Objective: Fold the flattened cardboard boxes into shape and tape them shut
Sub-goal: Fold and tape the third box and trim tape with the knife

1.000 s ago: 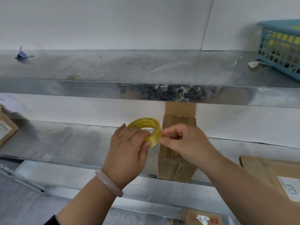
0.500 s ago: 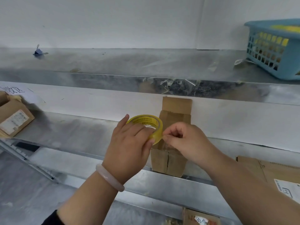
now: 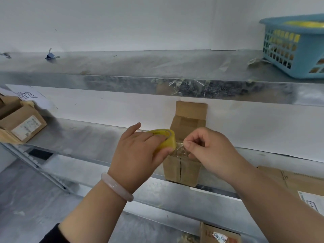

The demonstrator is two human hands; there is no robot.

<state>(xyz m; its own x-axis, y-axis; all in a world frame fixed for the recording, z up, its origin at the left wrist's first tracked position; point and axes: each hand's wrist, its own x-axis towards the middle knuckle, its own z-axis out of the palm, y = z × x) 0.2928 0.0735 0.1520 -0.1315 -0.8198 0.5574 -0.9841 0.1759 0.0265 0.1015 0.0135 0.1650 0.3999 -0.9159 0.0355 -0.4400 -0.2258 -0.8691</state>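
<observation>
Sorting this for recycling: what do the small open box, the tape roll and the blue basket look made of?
The small open box looks like brown cardboard, matte, creased at its flaps. The tape roll is likely thin plastic film, glossy and yellowish, its pulled end see-through. The blue basket seems moulded plastic, smooth, with lattice walls.

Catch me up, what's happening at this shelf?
A person is getting tape ready. The left hand grips a yellow tape roll, and the right hand pinches its loose end, with a short clear strip stretched between them. Just behind, a small cardboard box stands on the metal shelf, its top flap up.
</observation>
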